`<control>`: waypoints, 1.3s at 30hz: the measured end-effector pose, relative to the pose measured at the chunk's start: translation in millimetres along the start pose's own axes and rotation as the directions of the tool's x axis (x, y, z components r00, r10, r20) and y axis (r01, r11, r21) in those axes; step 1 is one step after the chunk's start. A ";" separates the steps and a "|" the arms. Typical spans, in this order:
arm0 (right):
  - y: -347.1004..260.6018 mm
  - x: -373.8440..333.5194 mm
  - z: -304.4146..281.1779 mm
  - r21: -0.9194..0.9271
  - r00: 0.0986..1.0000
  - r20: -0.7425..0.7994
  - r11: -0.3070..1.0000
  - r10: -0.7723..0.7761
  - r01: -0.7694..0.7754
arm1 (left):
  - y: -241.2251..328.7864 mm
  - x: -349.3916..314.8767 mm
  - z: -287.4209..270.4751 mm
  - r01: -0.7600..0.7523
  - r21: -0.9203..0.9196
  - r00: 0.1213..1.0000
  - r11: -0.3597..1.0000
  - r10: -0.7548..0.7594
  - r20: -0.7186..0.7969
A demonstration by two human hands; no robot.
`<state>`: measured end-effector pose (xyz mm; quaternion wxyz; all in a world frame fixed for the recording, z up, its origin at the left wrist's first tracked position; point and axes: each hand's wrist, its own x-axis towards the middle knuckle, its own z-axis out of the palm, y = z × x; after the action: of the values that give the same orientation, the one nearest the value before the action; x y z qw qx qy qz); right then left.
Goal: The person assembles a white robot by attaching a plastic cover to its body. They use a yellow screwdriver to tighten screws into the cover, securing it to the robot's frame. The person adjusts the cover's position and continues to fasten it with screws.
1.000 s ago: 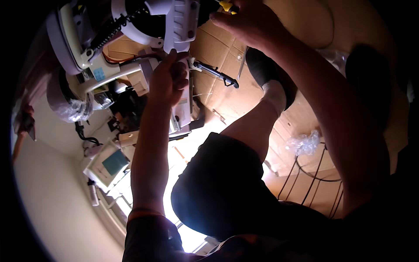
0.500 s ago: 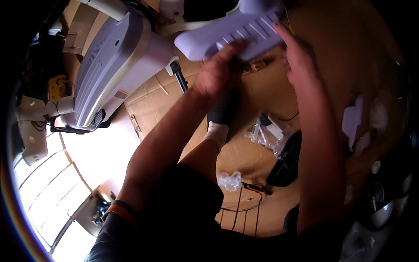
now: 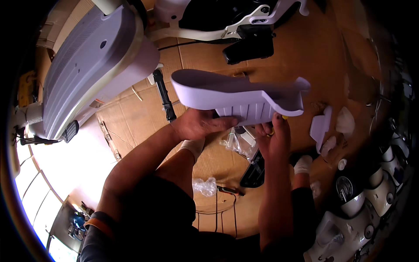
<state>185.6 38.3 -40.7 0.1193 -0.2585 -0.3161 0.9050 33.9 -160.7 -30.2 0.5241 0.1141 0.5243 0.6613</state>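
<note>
Both of my hands hold up a lilac plastic tray-like part (image 3: 209, 95), long and hollow, with a rounded left end and a ribbed lower side. My left hand (image 3: 203, 123) is closed on its lower left edge, thumb along the ribs. At the lower right end, my right hand (image 3: 276, 133) grips it with thumb and fingers. A spot of yellow shows beside the right thumb, too small to name. Beneath the part, partly hidden, lies a clear plastic bag (image 3: 238, 146) with pale pieces in it, by a black flat pedal-like piece (image 3: 253, 174).
A large lilac-grey machine housing (image 3: 94, 65) stands at left, with a black tube (image 3: 163, 96) beside it. Farther off lies a white-armed frame (image 3: 196, 34). Crumpled plastic (image 3: 205, 187) and a screwdriver-like tool (image 3: 230, 191) rest on the cardboard (image 3: 144, 131). White rounded machine parts (image 3: 349, 231) line the right.
The lilac part has come nearer and been turned, so its hollow upper side now shows. Both hands moved down with it, still holding. The view has shifted, revealing more on the right.
</note>
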 end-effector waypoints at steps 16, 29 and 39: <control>-61.3 -5.2 -2.3 -0.277 0.999 0.013 0.960 -0.039 0.041 | -11.6 -48.9 -28.7 -0.113 0.043 0.991 0.993 0.116 -0.068; -49.0 10.9 8.0 -0.258 0.995 -0.094 0.966 -0.016 -0.009 | 6.8 -22.1 -11.5 -0.225 0.671 0.971 0.706 0.221 0.093; -26.8 18.7 5.6 -0.175 0.990 -0.118 0.980 0.080 -0.100 | -2.2 4.9 7.5 -0.136 0.052 0.990 0.989 0.138 -0.039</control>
<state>168.4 63.2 -27.4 0.0717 -0.3317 -0.3776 0.8616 38.3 -152.6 -30.7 0.4632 0.1489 0.5425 0.6848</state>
